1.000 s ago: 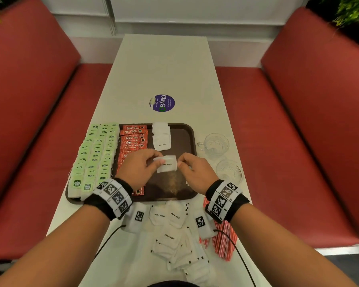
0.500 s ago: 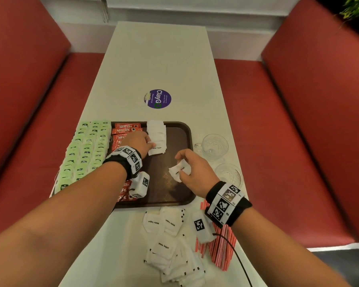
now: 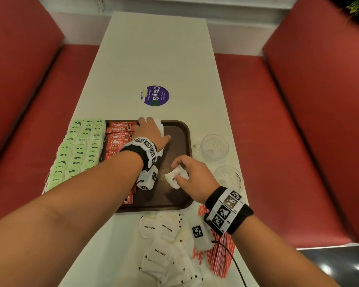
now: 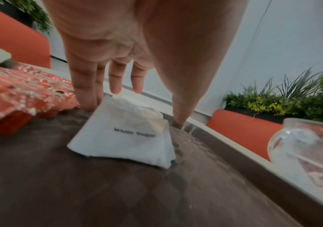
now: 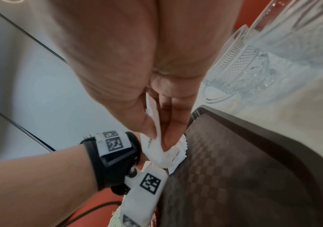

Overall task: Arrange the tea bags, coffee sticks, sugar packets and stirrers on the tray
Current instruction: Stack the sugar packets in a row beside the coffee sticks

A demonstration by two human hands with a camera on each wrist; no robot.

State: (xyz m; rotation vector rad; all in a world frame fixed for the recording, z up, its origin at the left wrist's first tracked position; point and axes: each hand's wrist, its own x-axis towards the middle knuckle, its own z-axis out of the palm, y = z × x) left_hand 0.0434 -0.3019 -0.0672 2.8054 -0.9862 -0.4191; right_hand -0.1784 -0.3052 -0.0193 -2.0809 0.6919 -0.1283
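A purple "ClayGo" sticker (image 3: 155, 95) marked the white worktop (image 3: 153, 48), bare beyond the brown tray (image 3: 179, 141). Red "Nescafe" coffee sticks (image 3: 120, 129) lined its left side; its right half lay open. The left hand (image 3: 151, 131) pressed flat, fingers straight, on stacked sugar packets (image 4: 125, 138); the right hand (image 3: 192, 177) pinched a "White Sugar" packet (image 3: 174, 178) above the tray.

A long white table (image 3: 158, 59) runs up the middle of the head view between red benches. Directly on it lie a round purple sticker (image 3: 155, 95) at centre, a dark brown tray (image 3: 180, 195) below it, two clear glass cups (image 3: 212, 147) at the tray's right edge, a heap of loose white sugar packets (image 3: 164, 245) at lower centre, and a bundle of red stirrers (image 3: 222, 257) just right of them.
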